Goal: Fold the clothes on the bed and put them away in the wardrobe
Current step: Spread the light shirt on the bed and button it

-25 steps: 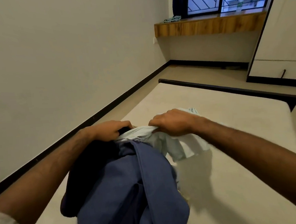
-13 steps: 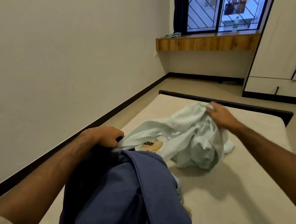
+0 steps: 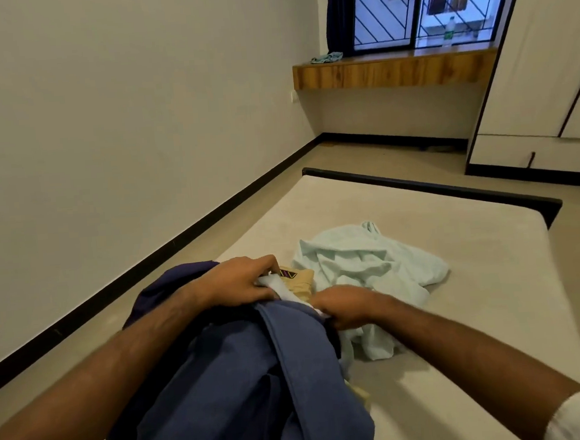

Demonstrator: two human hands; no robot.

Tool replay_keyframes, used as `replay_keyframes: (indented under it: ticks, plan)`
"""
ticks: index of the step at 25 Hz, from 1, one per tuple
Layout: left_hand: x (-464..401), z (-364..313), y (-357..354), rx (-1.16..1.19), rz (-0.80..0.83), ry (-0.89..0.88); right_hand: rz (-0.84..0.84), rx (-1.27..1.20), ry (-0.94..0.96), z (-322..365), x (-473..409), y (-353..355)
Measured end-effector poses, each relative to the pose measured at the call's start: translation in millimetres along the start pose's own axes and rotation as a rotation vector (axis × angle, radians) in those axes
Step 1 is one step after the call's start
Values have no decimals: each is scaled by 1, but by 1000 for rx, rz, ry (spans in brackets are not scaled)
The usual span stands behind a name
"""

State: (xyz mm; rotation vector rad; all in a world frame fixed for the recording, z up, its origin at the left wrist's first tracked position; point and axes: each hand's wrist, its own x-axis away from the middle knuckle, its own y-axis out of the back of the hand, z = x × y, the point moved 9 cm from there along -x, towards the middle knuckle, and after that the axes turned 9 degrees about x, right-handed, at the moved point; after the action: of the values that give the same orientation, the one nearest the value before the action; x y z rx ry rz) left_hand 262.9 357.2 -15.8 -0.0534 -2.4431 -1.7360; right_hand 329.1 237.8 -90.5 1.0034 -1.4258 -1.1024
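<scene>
left hand [image 3: 238, 281] pinches white cloth [image 3: 269, 285] | right hand [image 3: 344, 307] grips blue garment [image 3: 244, 377] | mint shirt [image 3: 370, 262] lies loose on bed [image 3: 474, 275] at 1 o'clock

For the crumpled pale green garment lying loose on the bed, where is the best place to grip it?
Probably the narrow strap-like loop at the far edge of the pale green garment, reached from the right hand side. It sticks up clear of the crumpled folds, so pinching and lifting it should let the cloth hang open.
</scene>
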Motion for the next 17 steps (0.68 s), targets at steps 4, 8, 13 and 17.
replay_keyframes:
  ticks: [4, 8, 13, 17]
  plan:
    - [-5, 7, -11, -175, 213, 65, -131, 260, -88, -60, 33, 48]
    - [2, 33, -11, -48, 322, 151, -298, 137, -659, -199, 91, 69]
    - [32, 80, -22, 83, 531, 406, -254, -430, -1205, -299, 173, -15]
    - [-7, 40, 0, -297, 122, 58, -262, -149, -581, -175, 93, -10]
